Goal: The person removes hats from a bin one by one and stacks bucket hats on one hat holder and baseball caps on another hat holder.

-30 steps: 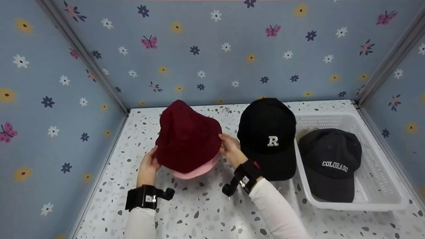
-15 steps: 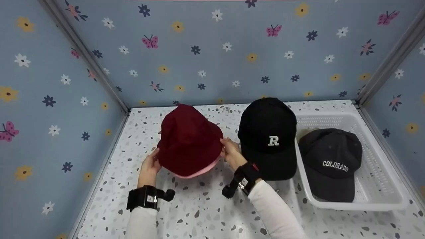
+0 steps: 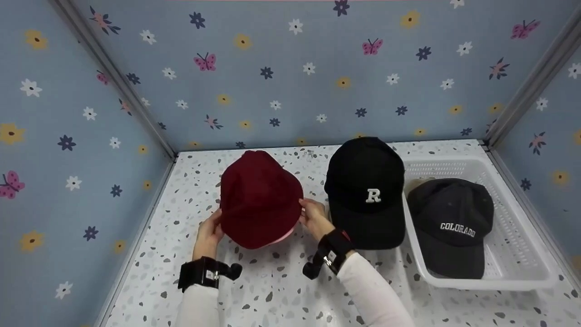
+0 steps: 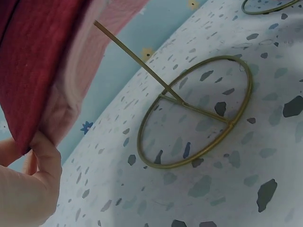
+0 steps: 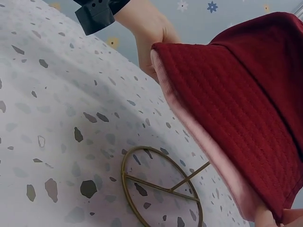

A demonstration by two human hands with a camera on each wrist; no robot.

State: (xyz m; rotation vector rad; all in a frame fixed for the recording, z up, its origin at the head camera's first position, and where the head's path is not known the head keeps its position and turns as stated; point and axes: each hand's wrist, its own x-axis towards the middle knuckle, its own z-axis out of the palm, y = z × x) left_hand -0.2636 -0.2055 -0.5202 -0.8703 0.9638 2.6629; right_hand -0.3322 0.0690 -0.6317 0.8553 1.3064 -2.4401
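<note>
Both hands hold a dark red bucket hat by opposite sides of its brim, and its pink lining shows under the edge. My left hand pinches the left side; close up, the fingertips grip the brim edge. My right hand pinches the right side, with only fingertips in the right wrist view's corner. Below the hat, a gold wire stand with a round base rests on the tabletop, its upright rod rising at a slant in that view. In the head view the hat hides it.
Right of the hat, a black cap with a white R stands raised. Farther right is a white plastic basket holding a dark grey "COLORADO" cap and part of a beige item. Flowered walls enclose the speckled tabletop.
The bucket hat's crown has come down and slightly right, and less pink lining shows at its front. Both hands have moved slightly down with the brim, still holding it.
</note>
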